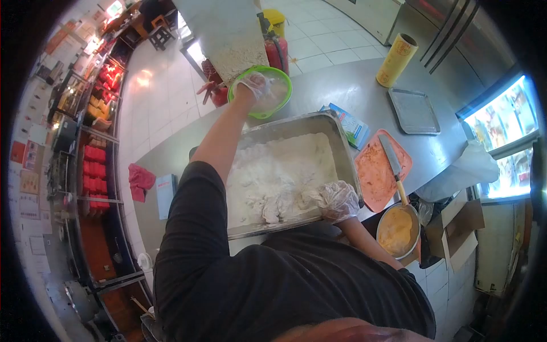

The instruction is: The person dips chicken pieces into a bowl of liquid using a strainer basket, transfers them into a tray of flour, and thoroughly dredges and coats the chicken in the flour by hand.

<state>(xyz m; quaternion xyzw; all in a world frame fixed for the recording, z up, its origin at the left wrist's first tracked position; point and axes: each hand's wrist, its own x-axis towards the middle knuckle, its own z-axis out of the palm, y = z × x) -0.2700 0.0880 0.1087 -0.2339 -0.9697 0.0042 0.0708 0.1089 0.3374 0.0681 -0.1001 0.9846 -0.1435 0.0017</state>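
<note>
Evidently, a metal tray (343, 153) of white flour (285, 162) on the table (342, 77), a green bowl (289, 96) just beyond.
Gloved left hand (254, 85) dips inside the bowl's rim; gloved right hand (339, 200) bends over flour at the tray's near right corner; cannot tell whether either grips.

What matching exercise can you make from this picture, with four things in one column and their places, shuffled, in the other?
Things:
1. Knife
2. Left hand
3. Yellow roll
4. Right hand

Places:
A. At the pan of white powder
B. Upright on the table
C. Across the pink board
D. At the green bowl

Pairs: 1-C, 2-D, 3-B, 4-A
</note>
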